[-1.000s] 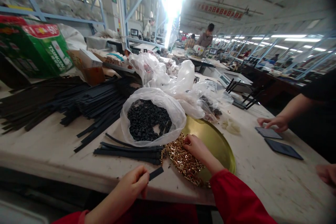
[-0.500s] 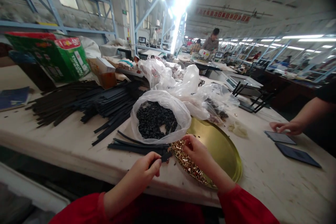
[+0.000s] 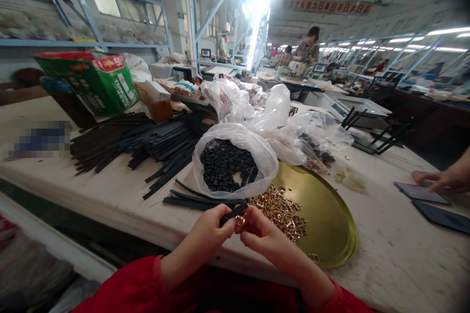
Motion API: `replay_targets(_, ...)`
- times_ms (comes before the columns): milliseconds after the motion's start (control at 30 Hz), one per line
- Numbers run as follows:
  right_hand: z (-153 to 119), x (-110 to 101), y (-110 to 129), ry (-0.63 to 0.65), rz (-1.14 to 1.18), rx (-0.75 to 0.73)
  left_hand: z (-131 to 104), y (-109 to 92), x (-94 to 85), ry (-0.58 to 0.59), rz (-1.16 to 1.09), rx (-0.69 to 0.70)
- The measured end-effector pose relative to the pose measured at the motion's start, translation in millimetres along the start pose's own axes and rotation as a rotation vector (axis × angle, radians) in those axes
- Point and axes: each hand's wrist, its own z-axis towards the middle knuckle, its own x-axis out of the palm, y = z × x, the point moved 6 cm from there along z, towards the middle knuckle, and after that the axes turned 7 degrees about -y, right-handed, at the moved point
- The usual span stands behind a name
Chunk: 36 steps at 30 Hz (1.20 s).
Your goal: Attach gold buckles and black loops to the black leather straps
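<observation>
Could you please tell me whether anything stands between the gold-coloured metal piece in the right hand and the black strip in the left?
Nothing visible does: the metal piece, at the right hand's fingertips, is right by the strip in the left hand. I cannot tell whether they touch.

A green carton [image 3: 86,83] with a red top stands at the left, a small open box [image 3: 158,106] near it on the right; blue shelves [image 3: 121,44] run behind them. At the right, a scale [image 3: 363,106] sits behind a black rack [image 3: 374,149]. Farther back, a person [image 3: 307,51] (face blurred) is below a red banner [image 3: 330,7] hanging near the ceiling
</observation>
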Motion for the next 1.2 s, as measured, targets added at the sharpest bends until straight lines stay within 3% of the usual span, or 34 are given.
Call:
replay_targets(100,1.7,1.0,-8.6,-0.084,0.080,-0.031,0.6,3.7,0.0,-0.015,0.023,-0.031)
replay_targets(233,3.6,-9.1,-22.2,-0.251,0.113,0.003,-1.8,4.5,-0.3,0.056,0.039,-0.022)
replay_targets(400,-3.9,-13.9,-38.7,-0.446,0.542,0.251,-9.1,10.0,-9.9,0.113,0.094,-0.013)
replay_targets(533,-12.3,3.3,-47.5,-0.454,0.816,0.389,-16.4,10.2,-7.8,0.153,0.104,0.033)
replay_targets(833,-23.7,14.8,-54.1,-0.479,0.816,0.396,-28.7,10.4,-6.2,0.143,0.286,0.068)
replay_targets(967,-26.1,20.7,-49.9,-0.444,0.622,0.264,-33.8,4.1,1.3,0.150,0.248,0.116)
replay_targets(1067,-28.8,14.4,-45.5,-0.497,0.498,0.169,-36.3,2.6,2.8,0.173,0.211,0.075)
replay_targets(1200,-31.6,9.5,-49.1,-0.538,0.569,0.187,-39.9,2.8,-1.6,0.236,0.161,-0.013)
